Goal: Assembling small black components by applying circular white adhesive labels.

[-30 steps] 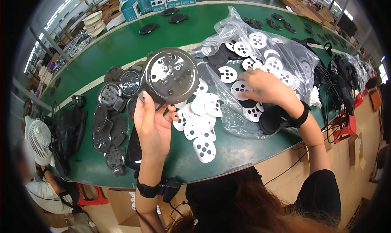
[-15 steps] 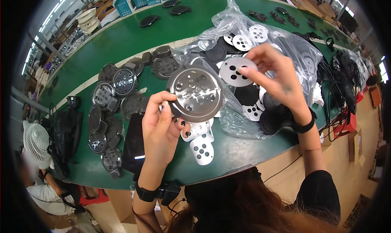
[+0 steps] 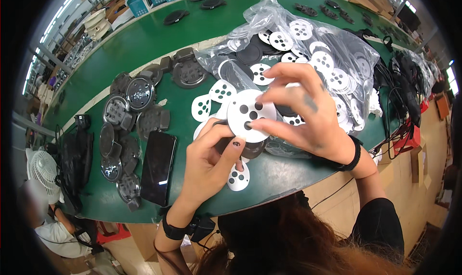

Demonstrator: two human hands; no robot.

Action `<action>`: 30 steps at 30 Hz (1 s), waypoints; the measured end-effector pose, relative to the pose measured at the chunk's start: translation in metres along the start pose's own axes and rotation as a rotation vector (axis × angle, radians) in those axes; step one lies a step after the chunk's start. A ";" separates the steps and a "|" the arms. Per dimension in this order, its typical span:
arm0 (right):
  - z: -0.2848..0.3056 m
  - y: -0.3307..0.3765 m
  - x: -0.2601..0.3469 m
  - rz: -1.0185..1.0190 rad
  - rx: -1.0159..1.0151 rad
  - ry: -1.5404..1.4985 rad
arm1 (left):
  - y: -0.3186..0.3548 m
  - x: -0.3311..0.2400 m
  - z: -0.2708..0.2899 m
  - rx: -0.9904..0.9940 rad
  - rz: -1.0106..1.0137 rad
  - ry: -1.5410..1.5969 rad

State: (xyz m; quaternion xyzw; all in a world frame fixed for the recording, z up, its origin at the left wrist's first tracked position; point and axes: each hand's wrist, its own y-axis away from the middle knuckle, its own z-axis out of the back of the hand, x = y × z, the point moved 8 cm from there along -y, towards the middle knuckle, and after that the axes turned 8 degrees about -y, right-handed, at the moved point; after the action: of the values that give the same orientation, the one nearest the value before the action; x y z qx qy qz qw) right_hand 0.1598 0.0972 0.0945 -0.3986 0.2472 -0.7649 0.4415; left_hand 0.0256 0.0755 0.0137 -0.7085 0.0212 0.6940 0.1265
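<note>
Green workbench (image 3: 144,39), dark round parts (image 3: 130,111), black phone (image 3: 158,168), white perforated discs (image 3: 211,99), clear plastic bag (image 3: 308,49)

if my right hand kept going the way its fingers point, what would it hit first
Probably the left hand: the right hand points leftward, fingertips on the white perforated disc both hands hold. Depth is unclear.

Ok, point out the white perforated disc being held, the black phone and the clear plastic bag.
white perforated disc (image 3: 250,112), head view, its face beside the holes
black phone (image 3: 159,166), head view, middle of the screen
clear plastic bag (image 3: 358,65), head view, right-hand wall
</note>
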 end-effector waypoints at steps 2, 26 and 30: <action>-0.003 0.000 0.007 0.072 0.034 0.032 | 0.000 0.001 0.003 -0.027 0.009 -0.009; -0.025 0.019 0.024 0.192 0.186 0.101 | 0.003 -0.005 0.002 -0.059 -0.148 -0.336; -0.023 0.014 0.018 0.121 0.147 -0.026 | 0.004 -0.008 0.004 -0.070 -0.189 -0.408</action>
State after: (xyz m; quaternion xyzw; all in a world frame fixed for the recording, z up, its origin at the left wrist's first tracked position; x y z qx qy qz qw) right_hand 0.1420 0.0755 0.0781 -0.3596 0.2082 -0.7476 0.5181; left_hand 0.0207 0.0710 0.0206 -0.5561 -0.0955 0.8083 0.1679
